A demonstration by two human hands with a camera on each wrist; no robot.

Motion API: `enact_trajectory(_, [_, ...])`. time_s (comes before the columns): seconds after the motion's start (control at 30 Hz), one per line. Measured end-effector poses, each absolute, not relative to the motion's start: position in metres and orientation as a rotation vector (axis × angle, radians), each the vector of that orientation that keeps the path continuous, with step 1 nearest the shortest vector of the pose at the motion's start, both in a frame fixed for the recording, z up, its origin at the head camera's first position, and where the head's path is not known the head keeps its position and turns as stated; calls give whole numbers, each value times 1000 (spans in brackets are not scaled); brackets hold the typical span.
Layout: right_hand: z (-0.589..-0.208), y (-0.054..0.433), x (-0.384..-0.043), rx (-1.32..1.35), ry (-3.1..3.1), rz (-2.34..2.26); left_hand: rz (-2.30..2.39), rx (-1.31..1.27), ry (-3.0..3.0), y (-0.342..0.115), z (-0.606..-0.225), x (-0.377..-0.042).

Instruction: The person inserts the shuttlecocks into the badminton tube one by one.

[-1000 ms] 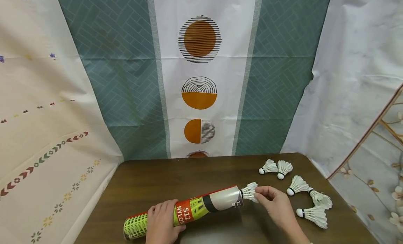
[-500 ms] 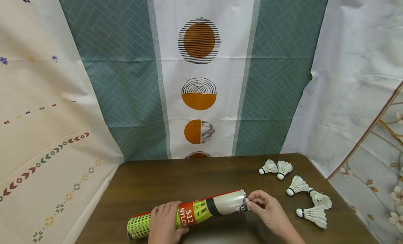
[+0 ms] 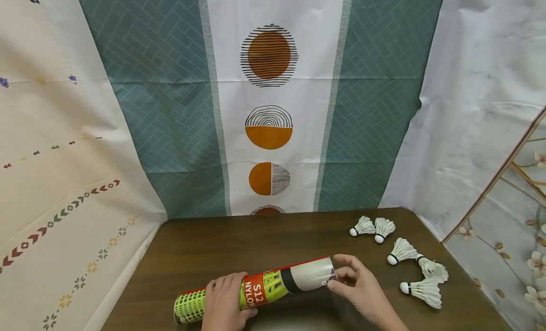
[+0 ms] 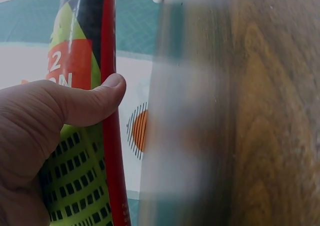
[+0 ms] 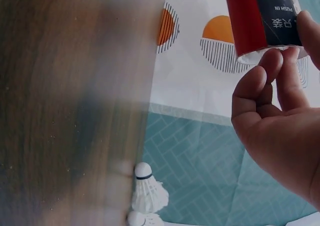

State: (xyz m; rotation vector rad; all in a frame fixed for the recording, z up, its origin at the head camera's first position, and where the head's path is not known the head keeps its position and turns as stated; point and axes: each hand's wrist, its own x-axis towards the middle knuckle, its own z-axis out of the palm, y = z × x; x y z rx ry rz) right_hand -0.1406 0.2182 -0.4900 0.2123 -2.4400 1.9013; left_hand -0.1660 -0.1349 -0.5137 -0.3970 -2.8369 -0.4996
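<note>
A printed shuttlecock tube (image 3: pixel 273 287), lime green, red, black and white, slants up to the right above the dark table. My left hand (image 3: pixel 223 302) grips it near its lower end. In the left wrist view, the thumb (image 4: pixel 97 103) lies across the tube's red stripe. At the raised right end is my right hand (image 3: pixel 358 288), its fingers loosely bent at the mouth. The right wrist view puts its thumb (image 5: pixel 310 36) beside the tube's dark label and fingertips at the rim (image 5: pixel 247 57). A little white shows inside the mouth; the rest of the inside is hidden.
Several white shuttlecocks lie on the right of the brown table (image 3: pixel 239 241): two touching at the back (image 3: pixel 384 228), others nearer the right edge, one of them (image 3: pixel 422 293) foremost. Patterned cloths (image 3: pixel 273 132) hang behind and at both sides.
The shuttlecock pinched in my right hand has gone into the tube's mouth and out of sight in the head view. The right fingers have spread from their pinch. The tube has shifted slightly right.
</note>
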Motion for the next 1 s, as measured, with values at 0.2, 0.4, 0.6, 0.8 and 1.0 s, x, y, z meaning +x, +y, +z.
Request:
enact_trajectory(0.2, [-493,220,-140,468,-2490,1924,-484,-400,-2838,-137,-515,-165])
enact_trajectory(0.4, [-496,220,-141,664,-2444,2002,-477,-405,-2837,-138,-514,-165])
enact_trajectory(0.6, [-495,219,-141,642,-2450,2008,-495,-410,-2837,-139,-514,-164])
enact_trajectory(0.8, [-490,225,-139,476,-2529,1915,-499,-413,-2821,-140,-517,-165])
enact_trajectory(1.0, [-487,245,-148,235,-2514,1887,-503,-400,-2820,-141,-518,-164])
